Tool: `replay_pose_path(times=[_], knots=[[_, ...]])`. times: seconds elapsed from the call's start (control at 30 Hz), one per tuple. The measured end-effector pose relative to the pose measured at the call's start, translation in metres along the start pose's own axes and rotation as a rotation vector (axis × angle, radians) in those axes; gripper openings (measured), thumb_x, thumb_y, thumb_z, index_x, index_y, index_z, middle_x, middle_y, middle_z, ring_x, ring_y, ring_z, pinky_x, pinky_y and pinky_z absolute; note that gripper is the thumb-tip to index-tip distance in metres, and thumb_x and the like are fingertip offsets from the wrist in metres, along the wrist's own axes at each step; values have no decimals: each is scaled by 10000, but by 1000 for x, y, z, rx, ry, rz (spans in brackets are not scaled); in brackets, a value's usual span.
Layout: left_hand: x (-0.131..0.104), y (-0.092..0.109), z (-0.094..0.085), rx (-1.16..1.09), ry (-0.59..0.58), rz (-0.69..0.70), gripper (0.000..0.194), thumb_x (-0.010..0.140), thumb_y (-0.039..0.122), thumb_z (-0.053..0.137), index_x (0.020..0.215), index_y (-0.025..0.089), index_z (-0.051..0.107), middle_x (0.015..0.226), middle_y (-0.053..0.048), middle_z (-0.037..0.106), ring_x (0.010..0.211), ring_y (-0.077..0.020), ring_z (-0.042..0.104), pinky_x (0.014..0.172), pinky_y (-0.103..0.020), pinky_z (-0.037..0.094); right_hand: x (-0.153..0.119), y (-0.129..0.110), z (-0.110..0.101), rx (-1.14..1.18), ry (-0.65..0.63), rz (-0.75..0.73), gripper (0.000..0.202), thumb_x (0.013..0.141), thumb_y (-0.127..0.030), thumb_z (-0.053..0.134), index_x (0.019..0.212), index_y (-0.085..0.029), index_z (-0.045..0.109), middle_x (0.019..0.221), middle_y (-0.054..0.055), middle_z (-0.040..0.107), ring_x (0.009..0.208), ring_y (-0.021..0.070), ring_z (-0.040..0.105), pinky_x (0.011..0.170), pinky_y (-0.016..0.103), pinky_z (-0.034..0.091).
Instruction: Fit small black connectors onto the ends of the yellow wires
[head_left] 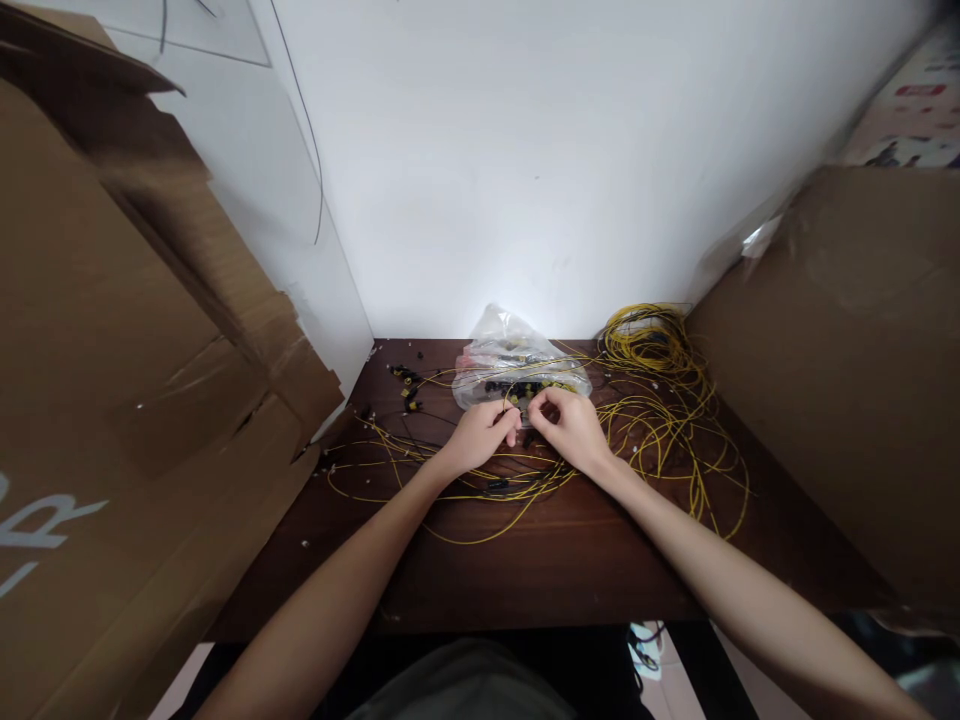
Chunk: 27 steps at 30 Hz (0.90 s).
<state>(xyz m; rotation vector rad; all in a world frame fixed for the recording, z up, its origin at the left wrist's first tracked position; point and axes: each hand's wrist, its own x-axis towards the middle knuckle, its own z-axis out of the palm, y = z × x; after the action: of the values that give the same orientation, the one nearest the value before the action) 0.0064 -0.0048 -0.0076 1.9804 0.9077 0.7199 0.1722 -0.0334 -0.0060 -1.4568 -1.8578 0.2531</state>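
Note:
Close together over the table's middle, my two hands face each other. The fingers of my left hand [480, 437] are curled in, and a thin strand runs near their tips. My right hand [571, 425] makes a pinch with thumb and forefinger. What either pinch holds is too small to make out. Just behind the fingers lies a clear plastic bag [495, 335] with black and yellow small parts [517, 386] at its mouth. Thin yellow wires [480, 541] with dark stretches run beneath both hands.
A coil of yellow wire [637, 335] sits at the back right, trailing loose loops. Small black and yellow pieces [409, 400] lie at the back left of the brown table [525, 580]. Cardboard walls [150, 400] flank the left side, and a cardboard box [840, 380] the right.

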Motion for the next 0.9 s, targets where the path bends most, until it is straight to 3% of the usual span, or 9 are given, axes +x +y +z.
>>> replay_pose_path(times=[0.17, 0.33, 0.77, 0.9], knots=[[0, 0, 0, 2, 5, -3, 285, 870, 270, 371, 695, 146, 558, 590, 0, 590, 592, -106, 538, 625, -210, 411, -1, -4, 0, 57, -19, -78, 110, 786, -178, 498, 789, -175, 608, 772, 22, 644, 695, 153, 584, 645, 249, 423], [-1, 1, 0, 10, 11, 5, 324, 871, 279, 369, 622, 147, 529, 609, -3, 587, 589, -102, 529, 626, -211, 403, -3, -8, 0, 70, -62, -123, 131, 811, -184, 485, 740, -177, 596, 732, 20, 624, 667, 144, 566, 639, 250, 418], [0, 0, 0, 4, 15, -2, 279, 869, 270, 375, 694, 150, 556, 578, 7, 593, 582, -101, 531, 638, -210, 397, -1, -1, 1, -1, -38, -14, 115, 797, -216, 502, 731, -177, 588, 746, 22, 639, 646, 146, 565, 605, 244, 405], [0, 2, 0, -1, 4, -24, 271, 868, 266, 379, 697, 147, 553, 572, 9, 586, 542, -93, 506, 603, -204, 393, -1, 1, 0, 7, -35, -41, 104, 799, -198, 499, 749, -175, 587, 751, 22, 635, 664, 150, 567, 621, 247, 410]])
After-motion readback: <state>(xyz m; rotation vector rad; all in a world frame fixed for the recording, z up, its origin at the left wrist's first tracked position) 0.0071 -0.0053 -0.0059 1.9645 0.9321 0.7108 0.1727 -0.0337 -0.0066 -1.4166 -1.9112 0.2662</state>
